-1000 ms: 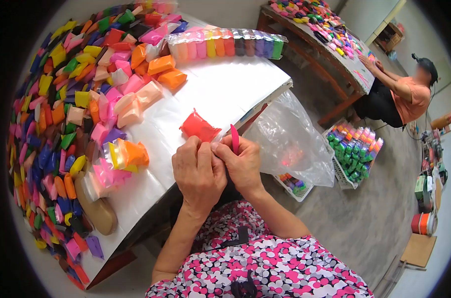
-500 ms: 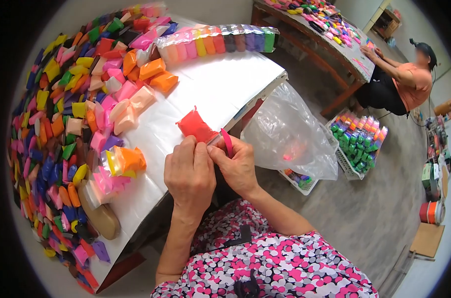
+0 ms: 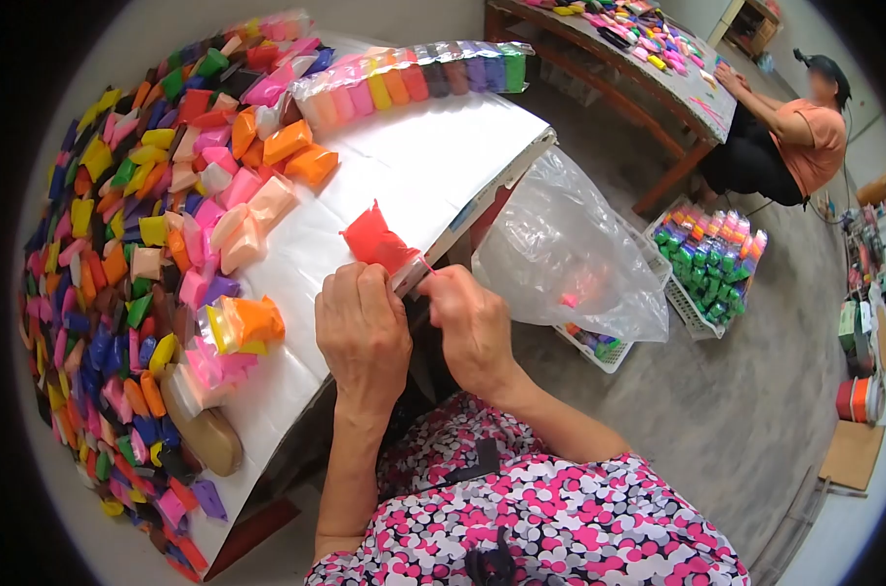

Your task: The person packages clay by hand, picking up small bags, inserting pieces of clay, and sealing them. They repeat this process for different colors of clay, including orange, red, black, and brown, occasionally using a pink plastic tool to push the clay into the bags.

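Note:
A small red packet (image 3: pixel 377 239), wrapped in film, sits at the edge of the white-covered table. My left hand (image 3: pixel 365 317) is closed at its lower edge, the fingertips partly hidden. My right hand (image 3: pixel 470 317) makes a fist just to the right, gripping a thin pink strip (image 3: pixel 426 263). That strip runs short and straight from the packet's lower right corner into my right fingers; the rest of it is hidden in the fist. Left of my hands lies a stack of orange, yellow and pink packets (image 3: pixel 246 324).
A big heap of coloured packets (image 3: pixel 101 322) covers the table's left side. A clear-wrapped row of packets (image 3: pixel 413 83) lies at the back. A clear plastic bag (image 3: pixel 570 244) hangs at the table's right edge, near filled baskets (image 3: pixel 697 311). Another person (image 3: pixel 809 137) sits at a far table.
My right hand has turned into a fist and drawn slightly away from the left. The pink strip, looped above my right fingers before, is now pulled straight.

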`<move>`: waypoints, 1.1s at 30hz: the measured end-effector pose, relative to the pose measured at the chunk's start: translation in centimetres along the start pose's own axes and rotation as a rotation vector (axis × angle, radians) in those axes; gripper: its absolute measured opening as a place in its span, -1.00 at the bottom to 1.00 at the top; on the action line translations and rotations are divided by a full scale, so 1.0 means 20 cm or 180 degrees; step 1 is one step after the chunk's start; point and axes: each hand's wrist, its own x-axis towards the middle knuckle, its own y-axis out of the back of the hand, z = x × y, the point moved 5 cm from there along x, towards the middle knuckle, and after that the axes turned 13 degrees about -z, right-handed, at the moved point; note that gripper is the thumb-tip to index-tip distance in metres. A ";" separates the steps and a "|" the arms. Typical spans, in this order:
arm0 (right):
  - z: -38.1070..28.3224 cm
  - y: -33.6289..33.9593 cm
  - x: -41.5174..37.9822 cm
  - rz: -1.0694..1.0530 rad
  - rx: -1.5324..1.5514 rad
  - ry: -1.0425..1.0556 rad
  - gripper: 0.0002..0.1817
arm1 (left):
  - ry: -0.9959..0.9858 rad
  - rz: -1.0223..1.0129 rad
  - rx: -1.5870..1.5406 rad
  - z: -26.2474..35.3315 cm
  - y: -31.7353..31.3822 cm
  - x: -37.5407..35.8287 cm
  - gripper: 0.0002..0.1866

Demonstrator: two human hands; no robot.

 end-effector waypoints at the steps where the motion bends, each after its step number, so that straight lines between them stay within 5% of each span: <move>1: -0.01 0.02 -0.03 0.0128 -0.0315 0.0171 -0.83 | -0.0004 0.0002 0.0061 0.01 0.00 0.00 -0.83; 5: -0.11 0.03 -0.06 0.0483 -0.1507 0.0932 -0.90 | -0.0064 0.0032 0.0143 0.01 -0.01 0.00 -0.83; 9: -0.08 0.00 -0.05 0.0186 -0.1777 0.0729 -0.90 | -0.0023 0.0020 0.0124 0.01 -0.02 -0.01 -0.84; 24: 0.02 -0.03 0.01 -0.0235 -0.0144 -0.0133 -0.72 | -0.0090 -0.0117 -0.0018 0.00 -0.02 -0.01 -0.88; 27: 0.02 0.01 0.03 0.0120 -0.0193 -0.0157 -0.72 | -0.0063 -0.0183 -0.0032 0.00 -0.02 0.00 -0.89; 33: 0.02 -0.01 0.05 -0.0290 -0.0322 -0.0140 -0.72 | -0.0106 -0.0159 -0.0084 0.00 -0.03 0.00 -0.87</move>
